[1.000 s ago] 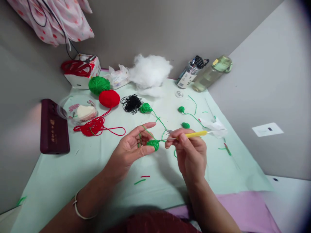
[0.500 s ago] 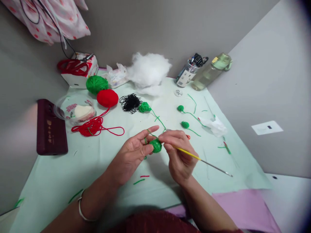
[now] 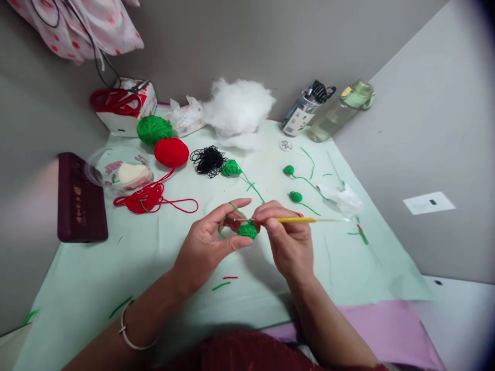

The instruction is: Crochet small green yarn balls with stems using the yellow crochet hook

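My left hand (image 3: 211,234) pinches a small green crocheted piece (image 3: 247,231) between thumb and fingers, with green yarn looped round its fingers. My right hand (image 3: 288,234) grips a crochet hook (image 3: 297,220) by its yellow handle. The hook lies almost level, and its metal tip crosses the top edge of the green piece toward my left fingers. Beyond my hands a strand of green yarn runs from a small green yarn ball (image 3: 231,167). Two small green crocheted balls (image 3: 296,197) with yarn tails lie to the right.
At the back left are a red yarn ball (image 3: 171,152), a larger green yarn ball (image 3: 154,130) and red-handled scissors (image 3: 116,101) on a box. White stuffing (image 3: 240,108), a pen holder (image 3: 301,114) and a bottle (image 3: 342,111) stand along the back. A phone (image 3: 82,198) is at left.
The crochet hook has swung from slanting down to the right to nearly level, its left tip now showing past the green piece. The green piece has tilted in my left hand.
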A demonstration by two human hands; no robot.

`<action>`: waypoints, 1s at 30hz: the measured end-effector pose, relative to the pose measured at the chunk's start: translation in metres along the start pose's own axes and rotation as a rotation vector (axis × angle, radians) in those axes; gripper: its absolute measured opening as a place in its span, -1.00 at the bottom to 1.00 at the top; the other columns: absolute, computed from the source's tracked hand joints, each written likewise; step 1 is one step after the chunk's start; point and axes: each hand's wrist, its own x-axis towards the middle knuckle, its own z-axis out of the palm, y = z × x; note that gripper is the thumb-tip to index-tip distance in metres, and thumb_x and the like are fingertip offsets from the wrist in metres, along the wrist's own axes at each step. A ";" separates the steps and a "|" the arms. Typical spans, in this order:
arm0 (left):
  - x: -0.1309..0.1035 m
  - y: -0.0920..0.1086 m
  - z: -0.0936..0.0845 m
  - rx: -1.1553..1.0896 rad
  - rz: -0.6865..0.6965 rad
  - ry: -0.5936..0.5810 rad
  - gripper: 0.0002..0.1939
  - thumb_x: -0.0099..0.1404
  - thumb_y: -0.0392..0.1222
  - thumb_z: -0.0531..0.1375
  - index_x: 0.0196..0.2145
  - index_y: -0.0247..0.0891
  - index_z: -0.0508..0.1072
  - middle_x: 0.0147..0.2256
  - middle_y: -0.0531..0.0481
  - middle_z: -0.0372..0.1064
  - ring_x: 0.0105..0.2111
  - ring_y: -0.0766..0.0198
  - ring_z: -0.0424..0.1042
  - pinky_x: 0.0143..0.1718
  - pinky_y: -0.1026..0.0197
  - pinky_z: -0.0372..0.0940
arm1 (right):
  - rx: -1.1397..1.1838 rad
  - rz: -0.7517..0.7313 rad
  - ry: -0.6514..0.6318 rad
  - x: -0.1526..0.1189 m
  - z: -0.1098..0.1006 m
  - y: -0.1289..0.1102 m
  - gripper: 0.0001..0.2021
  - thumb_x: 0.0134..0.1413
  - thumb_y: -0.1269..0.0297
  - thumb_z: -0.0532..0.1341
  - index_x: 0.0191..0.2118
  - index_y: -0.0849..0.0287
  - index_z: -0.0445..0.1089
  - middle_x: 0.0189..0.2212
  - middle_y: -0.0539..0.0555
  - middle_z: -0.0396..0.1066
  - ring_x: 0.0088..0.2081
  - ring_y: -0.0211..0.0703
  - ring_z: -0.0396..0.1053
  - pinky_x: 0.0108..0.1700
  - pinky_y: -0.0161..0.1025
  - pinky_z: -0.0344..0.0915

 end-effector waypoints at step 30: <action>0.009 -0.005 -0.012 -0.244 -0.273 -0.147 -0.45 0.31 -0.05 0.44 0.19 -0.19 0.49 -0.19 -0.04 0.56 -0.24 0.22 0.55 -0.16 0.19 0.39 | -0.135 -0.085 -0.060 -0.005 0.003 0.006 -0.75 0.17 0.46 0.45 -0.19 -0.14 0.71 -0.27 0.00 0.68 -0.16 -0.07 0.59 -0.04 -0.05 0.54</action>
